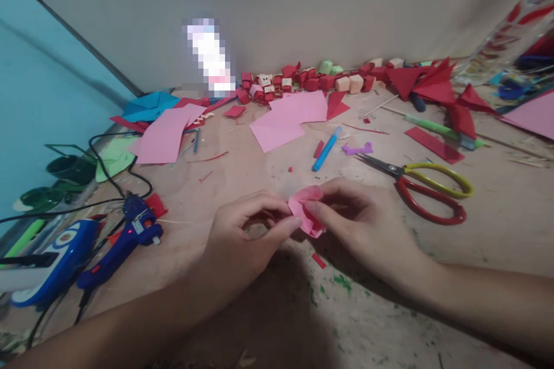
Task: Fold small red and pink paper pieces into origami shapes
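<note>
A small folded piece of pink paper (306, 216) is held above the table between both hands. My left hand (249, 230) pinches its left side between thumb and fingers. My right hand (355, 222) grips the right side, with the thumb pressed on the front and the fingers partly hidden behind. Right of my right hand lie scissors (400, 172) with one yellow and one red handle, blades parted a little. A blue marker (326, 149) and a purple paper scrap (357, 149) rest just beyond the hands.
A blue glue gun (125, 242) with a black cord lies at left. Pink paper sheets (298, 112) are spread farther back, before a row of small red folded paper pieces (311, 82). A lit, blurred phone (211, 57) leans on the wall. A green-handled cutter (437, 127) lies right.
</note>
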Demonstrator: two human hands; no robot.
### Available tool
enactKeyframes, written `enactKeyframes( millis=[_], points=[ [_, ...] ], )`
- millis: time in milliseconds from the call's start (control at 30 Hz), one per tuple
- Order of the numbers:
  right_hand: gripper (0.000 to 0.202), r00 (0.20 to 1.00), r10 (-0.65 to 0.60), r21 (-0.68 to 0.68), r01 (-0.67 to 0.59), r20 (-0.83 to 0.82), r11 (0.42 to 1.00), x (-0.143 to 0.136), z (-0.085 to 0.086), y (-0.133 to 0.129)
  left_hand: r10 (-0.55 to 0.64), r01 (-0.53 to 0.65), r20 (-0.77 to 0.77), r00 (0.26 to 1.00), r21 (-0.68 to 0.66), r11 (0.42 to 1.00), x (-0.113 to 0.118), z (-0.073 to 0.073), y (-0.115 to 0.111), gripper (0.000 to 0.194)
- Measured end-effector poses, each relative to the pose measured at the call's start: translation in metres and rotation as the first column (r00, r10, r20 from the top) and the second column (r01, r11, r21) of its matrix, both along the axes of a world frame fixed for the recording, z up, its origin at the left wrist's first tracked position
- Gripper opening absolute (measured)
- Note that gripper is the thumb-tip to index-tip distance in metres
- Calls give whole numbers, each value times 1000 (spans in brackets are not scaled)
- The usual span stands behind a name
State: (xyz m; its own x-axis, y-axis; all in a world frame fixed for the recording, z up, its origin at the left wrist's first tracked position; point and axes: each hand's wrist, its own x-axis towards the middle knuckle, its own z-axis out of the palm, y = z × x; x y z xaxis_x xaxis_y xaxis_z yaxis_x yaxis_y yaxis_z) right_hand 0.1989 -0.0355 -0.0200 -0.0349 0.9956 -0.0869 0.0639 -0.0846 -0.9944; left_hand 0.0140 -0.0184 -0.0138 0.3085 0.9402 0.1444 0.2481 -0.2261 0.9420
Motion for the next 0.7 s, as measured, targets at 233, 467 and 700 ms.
enactKeyframes(
  millis=[233,467,700],
  points=[
    [7,1000,21,58,-22,20,998,2,-7,1,-107,152,-157,982,316,936,-4,-1,1,13],
    [9,995,92,46,-91,-32,995,2,-3,4,-72,81,-62,995,144,986,-4,-1,3,9],
    [13,989,136,23,-135,-63,991,4,1,5,79,-72,36,996,-173,982,1,0,3,9]
  ],
)
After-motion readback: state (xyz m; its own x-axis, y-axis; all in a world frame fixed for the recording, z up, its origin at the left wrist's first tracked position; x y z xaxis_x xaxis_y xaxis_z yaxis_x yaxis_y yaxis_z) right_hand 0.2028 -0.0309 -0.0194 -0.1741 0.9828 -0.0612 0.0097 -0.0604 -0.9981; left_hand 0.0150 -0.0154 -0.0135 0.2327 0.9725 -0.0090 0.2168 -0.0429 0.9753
